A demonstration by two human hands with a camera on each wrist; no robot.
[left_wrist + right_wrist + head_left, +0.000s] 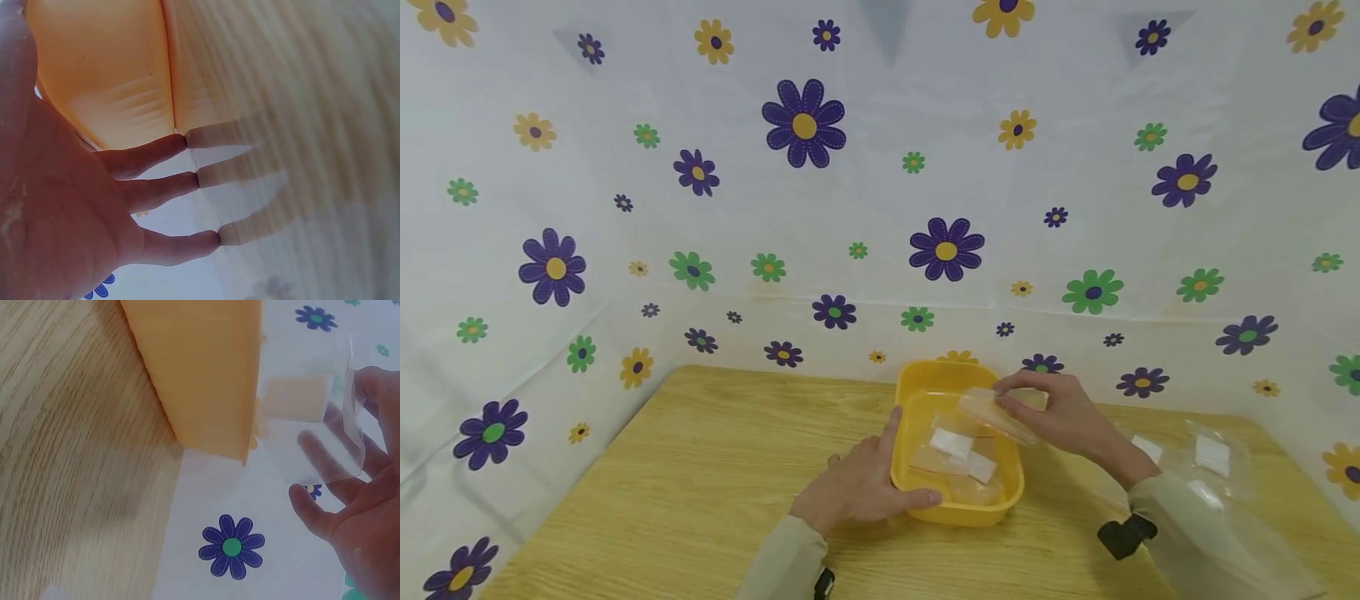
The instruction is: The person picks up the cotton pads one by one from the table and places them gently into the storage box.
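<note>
A yellow plastic tub (958, 516) stands near the back edge of the table. Inside it lie several clear plastic bags (951, 442), each with a white piece. My left hand (857, 487) rests against the tub's near left corner, thumb across the front rim and index finger along the left side. In the left wrist view the other three fingers are spread straight, their tips at the tabletop. Over the tub's right rim, my right hand (1067, 412) pinches a clear plastic bag (306, 447) by its edge between thumb and fingers. A white piece (300, 398) shows in that bag.
More clear bags with white pieces (1212, 455) lie on the wood-grain table (700, 483) to the right, partly behind the right forearm. A white sheet printed with flowers (865, 208) hangs behind the table and along its sides.
</note>
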